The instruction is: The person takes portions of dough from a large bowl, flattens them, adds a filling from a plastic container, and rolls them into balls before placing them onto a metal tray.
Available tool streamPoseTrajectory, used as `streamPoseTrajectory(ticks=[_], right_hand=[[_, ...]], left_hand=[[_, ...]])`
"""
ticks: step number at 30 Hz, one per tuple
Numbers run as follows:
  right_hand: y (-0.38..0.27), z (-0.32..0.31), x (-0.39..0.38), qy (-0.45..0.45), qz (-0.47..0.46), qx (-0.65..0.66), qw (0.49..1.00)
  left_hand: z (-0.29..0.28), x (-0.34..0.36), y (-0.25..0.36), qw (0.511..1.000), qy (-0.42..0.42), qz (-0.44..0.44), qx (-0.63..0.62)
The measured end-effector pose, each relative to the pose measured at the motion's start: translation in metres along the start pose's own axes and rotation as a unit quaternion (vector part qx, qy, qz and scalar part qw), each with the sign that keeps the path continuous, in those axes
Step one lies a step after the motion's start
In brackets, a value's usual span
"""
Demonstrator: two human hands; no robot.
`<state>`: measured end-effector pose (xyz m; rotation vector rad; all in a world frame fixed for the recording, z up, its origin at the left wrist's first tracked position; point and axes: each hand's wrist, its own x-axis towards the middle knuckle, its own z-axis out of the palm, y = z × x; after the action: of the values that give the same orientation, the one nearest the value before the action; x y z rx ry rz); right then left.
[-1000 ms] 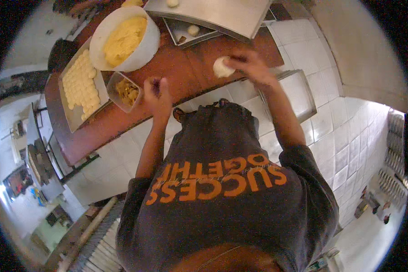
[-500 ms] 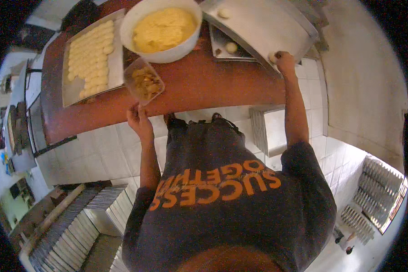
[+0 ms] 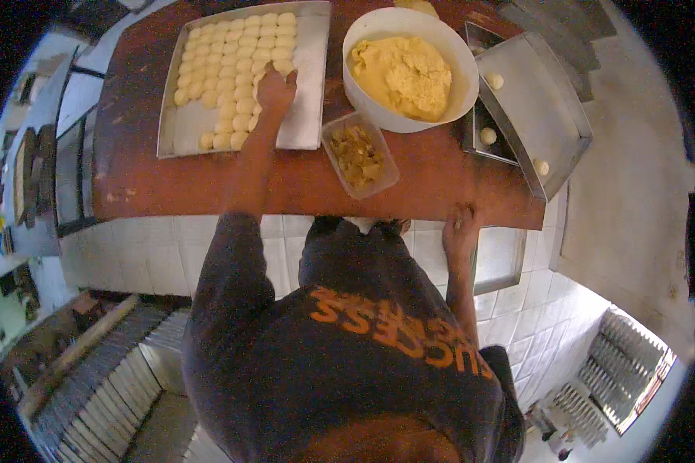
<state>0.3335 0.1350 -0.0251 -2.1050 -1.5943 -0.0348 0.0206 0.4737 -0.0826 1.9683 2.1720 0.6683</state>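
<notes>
On the left, a metal tray [image 3: 301,116] holds rows of pale dough balls [image 3: 243,58]. My left hand [image 3: 276,94] is over the right side of those rows, its thumb and a finger apart and touching or just above the balls; no ball shows held in it. By the table's front edge, my right hand [image 3: 461,222] hangs with loosely bent, parted fingers and nothing visible in it. To the right, a tilted metal tray [image 3: 537,92] carries three spaced items: an upper dough ball [image 3: 494,80] and a lower dough ball [image 3: 541,167] inside it, with another ball [image 3: 488,136] in the tray beneath.
A white tub [image 3: 409,123] of yellow dough or filling [image 3: 401,73] stands between the trays. Before it sits a clear plastic box [image 3: 390,181] with brownish pieces [image 3: 357,157]. The reddish table [image 3: 232,185] ends near my waist; a wall [image 3: 625,154] rises at right.
My right hand has let go of a dough ball in the tilted tray and drawn back to the table edge. My left hand has reached from the plastic box to the dough-ball rows.
</notes>
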Motion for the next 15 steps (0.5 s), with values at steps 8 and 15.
streamPoseTrajectory(ticks=[8, 15], right_hand=[[-0.026, -0.011, -0.043, -0.089, 0.127, 0.047, 0.987], [-0.076, 0.018, 0.102, -0.117, -0.012, 0.144, 0.982]], left_hand=[[0.031, 0.058, -0.043, 0.950, -0.196, -0.011, -0.242], [-0.108, -0.109, -0.065, 0.673, -0.186, -0.246, -0.672]])
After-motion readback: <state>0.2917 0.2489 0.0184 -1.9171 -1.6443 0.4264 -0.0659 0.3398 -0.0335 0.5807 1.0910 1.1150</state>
